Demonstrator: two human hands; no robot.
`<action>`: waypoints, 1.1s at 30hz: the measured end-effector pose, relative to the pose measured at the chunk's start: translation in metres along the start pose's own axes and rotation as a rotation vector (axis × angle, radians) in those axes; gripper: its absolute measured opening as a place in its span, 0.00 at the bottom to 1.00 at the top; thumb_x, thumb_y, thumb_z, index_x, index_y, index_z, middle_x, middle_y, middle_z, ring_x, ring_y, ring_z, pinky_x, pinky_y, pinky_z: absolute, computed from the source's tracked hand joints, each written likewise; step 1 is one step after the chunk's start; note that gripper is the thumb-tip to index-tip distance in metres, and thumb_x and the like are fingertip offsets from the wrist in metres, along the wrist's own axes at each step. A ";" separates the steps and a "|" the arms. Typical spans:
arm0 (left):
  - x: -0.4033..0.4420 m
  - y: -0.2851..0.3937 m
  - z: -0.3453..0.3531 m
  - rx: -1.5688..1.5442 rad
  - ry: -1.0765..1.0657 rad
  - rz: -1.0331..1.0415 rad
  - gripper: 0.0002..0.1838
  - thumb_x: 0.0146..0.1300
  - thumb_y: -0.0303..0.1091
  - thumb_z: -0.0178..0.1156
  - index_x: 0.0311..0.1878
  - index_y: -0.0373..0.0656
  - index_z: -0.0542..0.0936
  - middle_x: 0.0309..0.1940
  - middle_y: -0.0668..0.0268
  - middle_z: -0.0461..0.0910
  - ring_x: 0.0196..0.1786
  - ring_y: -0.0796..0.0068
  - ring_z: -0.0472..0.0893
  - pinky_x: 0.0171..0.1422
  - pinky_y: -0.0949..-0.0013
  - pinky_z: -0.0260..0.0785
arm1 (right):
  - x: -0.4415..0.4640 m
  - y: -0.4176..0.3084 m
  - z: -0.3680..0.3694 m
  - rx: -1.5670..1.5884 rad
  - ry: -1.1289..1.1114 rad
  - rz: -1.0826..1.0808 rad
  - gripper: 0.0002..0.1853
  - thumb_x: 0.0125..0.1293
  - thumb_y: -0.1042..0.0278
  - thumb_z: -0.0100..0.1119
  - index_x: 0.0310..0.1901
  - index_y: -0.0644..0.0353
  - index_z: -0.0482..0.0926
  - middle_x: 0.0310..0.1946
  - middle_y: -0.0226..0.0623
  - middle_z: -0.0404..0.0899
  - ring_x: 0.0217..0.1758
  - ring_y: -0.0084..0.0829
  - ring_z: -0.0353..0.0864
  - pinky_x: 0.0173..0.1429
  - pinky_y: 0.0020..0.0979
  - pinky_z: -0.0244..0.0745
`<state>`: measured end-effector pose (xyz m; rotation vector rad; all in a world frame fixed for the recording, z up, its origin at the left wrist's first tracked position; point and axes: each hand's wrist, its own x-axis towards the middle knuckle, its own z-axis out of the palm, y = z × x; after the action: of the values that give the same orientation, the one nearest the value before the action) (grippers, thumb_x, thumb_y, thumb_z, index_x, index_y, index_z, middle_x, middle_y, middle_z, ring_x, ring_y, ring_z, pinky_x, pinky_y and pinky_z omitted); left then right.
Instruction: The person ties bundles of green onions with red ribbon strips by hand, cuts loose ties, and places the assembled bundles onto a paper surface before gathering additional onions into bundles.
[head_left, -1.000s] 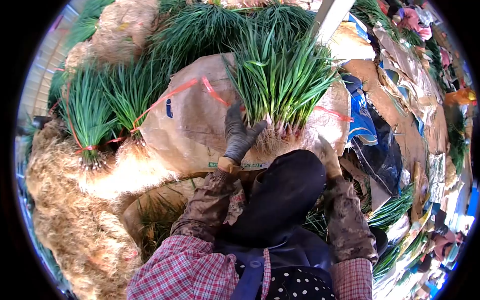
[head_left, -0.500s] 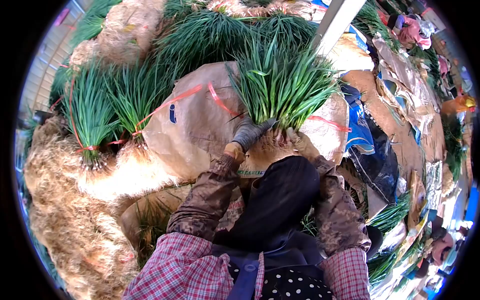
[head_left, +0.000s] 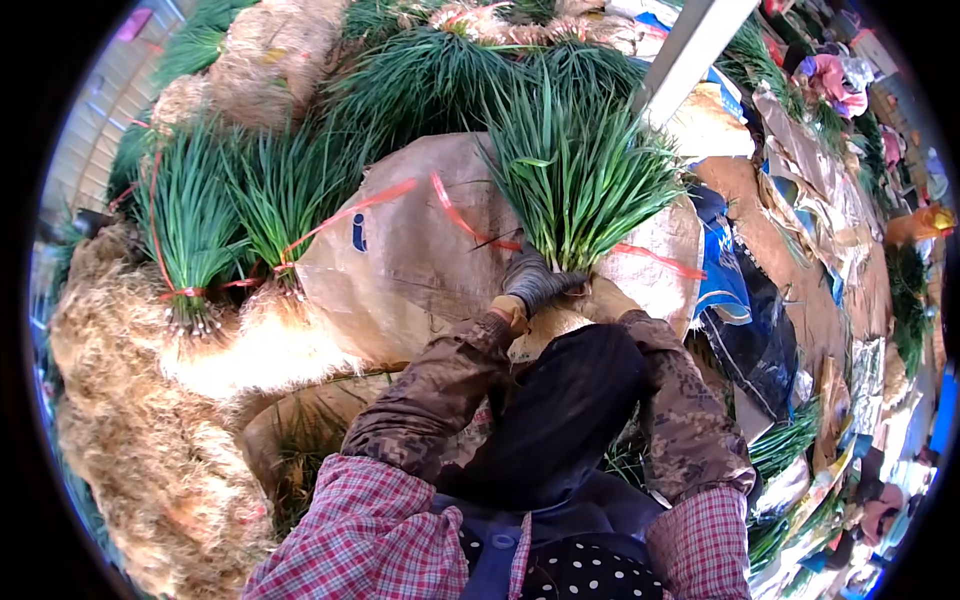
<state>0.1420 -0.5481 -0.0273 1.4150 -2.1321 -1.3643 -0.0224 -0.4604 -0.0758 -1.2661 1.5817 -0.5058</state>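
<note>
1. Your left hand, in a grey knitted glove [head_left: 538, 278], is closed round the stem bases of a loose fan of long green leafy stalks [head_left: 580, 180], thumb across the front.
2. Your right hand, in a tan glove [head_left: 606, 298], meets the same bases from the other side; its fingers are hidden, so you cannot tell how tightly it grips.
3. The stalks lie on a broad tan woven sack [head_left: 410, 270], crossed by a thin red plastic ribbon [head_left: 455, 208] that shows on both sides of them.
4. Your wider room is leftward over the sack, up to two tied bundles of greens [head_left: 192, 235].
5. Rightward, the sack soon ends at crumpled blue plastic sheeting [head_left: 722, 285].
6. Your black-clad knee [head_left: 570, 400] sits just below both hands (tight there).
7. Ahead, the leaf tips come near a pale slanted post [head_left: 690, 60].
</note>
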 end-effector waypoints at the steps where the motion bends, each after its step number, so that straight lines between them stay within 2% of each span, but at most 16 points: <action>1: -0.002 -0.002 0.000 -0.015 0.037 0.010 0.54 0.36 0.59 0.74 0.65 0.40 0.62 0.57 0.48 0.70 0.61 0.52 0.70 0.63 0.60 0.63 | -0.019 -0.042 -0.010 0.029 -0.041 0.052 0.29 0.58 0.67 0.66 0.58 0.64 0.64 0.52 0.41 0.75 0.59 0.34 0.72 0.58 0.32 0.72; 2: -0.007 -0.003 -0.002 -0.038 0.119 0.061 0.53 0.38 0.57 0.74 0.65 0.40 0.62 0.57 0.48 0.70 0.61 0.52 0.70 0.63 0.59 0.63 | -0.031 -0.066 -0.015 0.060 -0.083 0.109 0.32 0.57 0.70 0.66 0.60 0.65 0.60 0.54 0.41 0.73 0.60 0.32 0.71 0.58 0.30 0.72; 4: -0.019 -0.009 -0.006 -0.087 0.265 0.158 0.49 0.42 0.53 0.73 0.65 0.41 0.62 0.58 0.49 0.69 0.62 0.52 0.69 0.64 0.58 0.62 | -0.034 -0.036 -0.013 0.390 0.028 0.101 0.39 0.56 0.57 0.68 0.62 0.68 0.58 0.56 0.47 0.72 0.60 0.36 0.71 0.59 0.31 0.70; 6: -0.033 -0.025 -0.012 -0.511 0.290 0.081 0.32 0.54 0.42 0.68 0.60 0.40 0.68 0.50 0.57 0.75 0.51 0.65 0.74 0.54 0.65 0.67 | -0.063 -0.034 -0.023 -0.058 0.227 0.242 0.41 0.56 0.50 0.68 0.62 0.68 0.60 0.54 0.48 0.73 0.60 0.37 0.71 0.63 0.34 0.67; 7: -0.035 -0.035 -0.018 -0.722 0.293 0.040 0.24 0.59 0.36 0.65 0.57 0.40 0.71 0.45 0.62 0.78 0.46 0.71 0.76 0.49 0.68 0.70 | -0.073 -0.022 -0.029 0.054 0.182 0.225 0.40 0.59 0.44 0.62 0.62 0.66 0.59 0.54 0.51 0.72 0.61 0.38 0.70 0.64 0.36 0.65; 8: -0.029 -0.054 -0.025 -0.686 0.340 0.097 0.18 0.61 0.36 0.63 0.51 0.40 0.74 0.36 0.66 0.79 0.37 0.79 0.76 0.41 0.74 0.71 | -0.076 0.004 -0.028 0.207 0.302 0.146 0.38 0.60 0.44 0.60 0.62 0.65 0.60 0.54 0.51 0.72 0.59 0.38 0.72 0.61 0.37 0.67; 9: -0.012 -0.102 -0.018 -0.707 0.366 -0.008 0.16 0.60 0.35 0.63 0.49 0.41 0.76 0.33 0.64 0.80 0.32 0.77 0.78 0.35 0.73 0.72 | -0.074 0.042 -0.021 0.355 0.423 0.061 0.36 0.62 0.44 0.58 0.61 0.65 0.62 0.54 0.50 0.72 0.57 0.37 0.73 0.59 0.37 0.69; 10: -0.030 -0.070 -0.036 -1.005 0.327 -0.245 0.14 0.61 0.35 0.62 0.49 0.42 0.76 0.32 0.63 0.80 0.27 0.74 0.79 0.28 0.71 0.71 | -0.078 0.068 -0.025 0.498 0.542 -0.031 0.35 0.63 0.43 0.57 0.60 0.64 0.63 0.54 0.49 0.73 0.55 0.37 0.75 0.57 0.37 0.71; 11: -0.025 -0.073 -0.035 -1.071 0.322 -0.310 0.14 0.61 0.35 0.62 0.49 0.43 0.76 0.31 0.63 0.80 0.25 0.73 0.79 0.26 0.71 0.70 | -0.088 0.080 -0.052 1.219 0.424 0.124 0.25 0.64 0.52 0.57 0.56 0.60 0.69 0.48 0.43 0.76 0.46 0.32 0.77 0.46 0.32 0.73; 12: -0.018 -0.078 -0.035 -1.134 0.318 -0.379 0.14 0.60 0.35 0.63 0.48 0.43 0.76 0.31 0.63 0.79 0.23 0.72 0.79 0.23 0.70 0.70 | -0.082 0.100 -0.050 1.054 0.674 0.162 0.17 0.64 0.56 0.57 0.50 0.55 0.74 0.38 0.35 0.79 0.35 0.28 0.77 0.36 0.27 0.72; 14: 0.000 -0.082 -0.029 -1.205 0.318 -0.323 0.11 0.59 0.34 0.63 0.42 0.42 0.76 0.26 0.64 0.78 0.20 0.74 0.75 0.22 0.71 0.68 | -0.076 0.048 -0.070 0.793 0.760 0.480 0.21 0.67 0.52 0.51 0.56 0.54 0.71 0.40 0.36 0.80 0.35 0.25 0.80 0.35 0.27 0.73; 18: 0.072 -0.114 -0.004 -1.130 0.715 -0.242 0.09 0.57 0.31 0.65 0.37 0.39 0.76 0.21 0.64 0.77 0.17 0.73 0.72 0.19 0.69 0.67 | -0.037 0.075 -0.094 1.045 1.004 0.492 0.15 0.65 0.47 0.54 0.33 0.50 0.77 0.22 0.28 0.78 0.20 0.23 0.75 0.25 0.28 0.70; 19: 0.082 -0.117 -0.010 -1.078 0.685 -0.302 0.08 0.55 0.29 0.66 0.35 0.38 0.77 0.19 0.63 0.76 0.15 0.72 0.71 0.17 0.67 0.66 | -0.027 0.095 -0.108 1.162 0.889 0.608 0.17 0.63 0.46 0.56 0.26 0.49 0.74 0.17 0.26 0.75 0.14 0.23 0.71 0.21 0.29 0.68; 23: 0.079 -0.105 -0.021 -1.225 0.572 -0.381 0.08 0.55 0.31 0.66 0.33 0.39 0.78 0.18 0.64 0.76 0.15 0.71 0.73 0.18 0.68 0.69 | 0.004 0.163 -0.118 1.021 0.950 0.786 0.13 0.62 0.53 0.60 0.27 0.51 0.75 0.17 0.26 0.75 0.14 0.23 0.71 0.17 0.30 0.66; 31: 0.023 -0.113 -0.019 -1.554 0.468 -0.411 0.06 0.60 0.35 0.63 0.33 0.44 0.78 0.22 0.69 0.75 0.23 0.73 0.73 0.28 0.68 0.72 | -0.033 0.115 -0.085 1.254 1.257 0.239 0.05 0.60 0.64 0.63 0.31 0.52 0.78 0.19 0.26 0.76 0.15 0.20 0.70 0.16 0.20 0.63; 33: -0.003 -0.110 -0.016 -1.652 0.457 -0.417 0.05 0.60 0.34 0.62 0.34 0.44 0.78 0.23 0.69 0.75 0.25 0.74 0.74 0.30 0.69 0.72 | -0.056 0.090 -0.075 1.259 1.266 0.291 0.05 0.59 0.65 0.64 0.32 0.53 0.80 0.19 0.25 0.75 0.15 0.19 0.70 0.19 0.22 0.65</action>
<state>0.2193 -0.5655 -0.1060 1.0879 -0.0335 -1.8231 -0.1342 -0.3960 -0.0931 0.4027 1.7110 -1.9266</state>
